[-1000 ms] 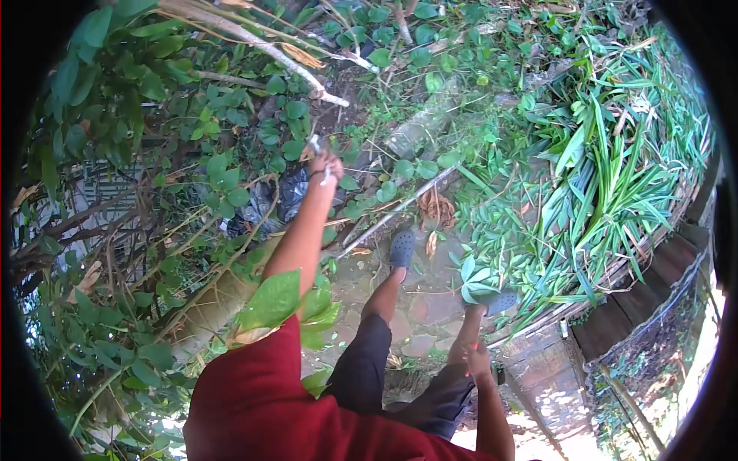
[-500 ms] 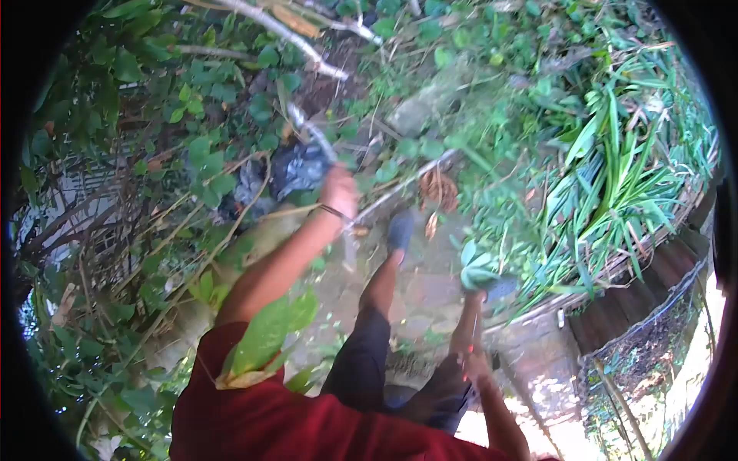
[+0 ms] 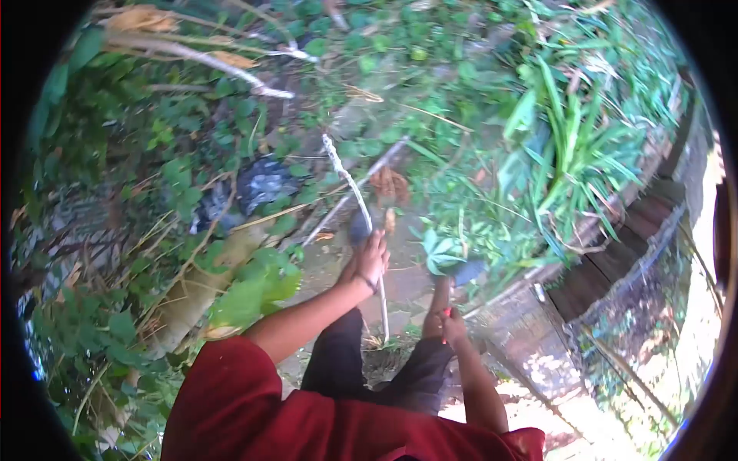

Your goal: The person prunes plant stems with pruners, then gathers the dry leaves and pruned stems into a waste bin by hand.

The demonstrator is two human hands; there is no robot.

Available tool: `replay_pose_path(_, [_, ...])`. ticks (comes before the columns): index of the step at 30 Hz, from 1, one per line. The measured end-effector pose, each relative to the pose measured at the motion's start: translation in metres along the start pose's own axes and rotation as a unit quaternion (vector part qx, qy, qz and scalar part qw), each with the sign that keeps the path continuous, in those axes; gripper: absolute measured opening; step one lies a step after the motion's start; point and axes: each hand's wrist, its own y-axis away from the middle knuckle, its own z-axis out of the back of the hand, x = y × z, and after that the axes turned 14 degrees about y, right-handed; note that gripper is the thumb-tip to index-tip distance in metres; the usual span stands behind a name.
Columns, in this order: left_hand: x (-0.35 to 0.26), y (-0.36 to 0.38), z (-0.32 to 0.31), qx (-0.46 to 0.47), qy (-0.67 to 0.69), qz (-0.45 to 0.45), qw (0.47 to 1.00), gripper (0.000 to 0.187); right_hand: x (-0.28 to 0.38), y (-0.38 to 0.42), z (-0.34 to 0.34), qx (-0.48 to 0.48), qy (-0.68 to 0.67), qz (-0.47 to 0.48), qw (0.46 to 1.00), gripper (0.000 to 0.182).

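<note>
My left hand (image 3: pixel 370 260), with a dark band at the wrist, is closed around a pale, rough-barked stick (image 3: pixel 347 175). The stick stands nearly upright in view, its lower end down between my legs and its upper end over the greenery. Lower right, beside my right leg, my right hand (image 3: pixel 455 326) is closed on a tool with a red handle (image 3: pixel 446 313); its working end is too thin and blurred to make out. My shoes (image 3: pixel 467 270) are on the paved ground, one partly behind the stick and left hand.
Another straight stick (image 3: pixel 357 189) lies on the ground ahead, near a brown dried clump (image 3: pixel 390 185). A dark plastic bag (image 3: pixel 265 184) sits among the vines. Cut branches (image 3: pixel 207 63) lie upper left. Strap-leaved plants (image 3: pixel 569 146) and a tiled edge (image 3: pixel 615 276) border the right.
My left hand has come down and nearer my body with the stick, which now stands in front of my legs. My right hand keeps the red-handled tool low by my leg. The view has shifted.
</note>
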Motion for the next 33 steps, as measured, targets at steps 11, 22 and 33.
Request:
replay_pose_path(11, [0.175,0.012,-0.036,0.218,-0.442,-0.089,0.866,0.025,-0.182,-0.017,0.081,-0.106,0.206,0.019,0.973,0.067])
replay_pose_path(22, [0.182,-0.08,-0.05,0.267,-0.887,0.027,0.376,0.069,-0.088,0.003,0.094,-0.075,0.07,-0.018,0.995,0.058])
replay_pose_path(33, [0.093,-0.122,0.009,0.172,-0.658,0.074,0.729,0.041,-0.041,-0.037,0.085,-0.078,0.139,-0.027,0.987,0.064])
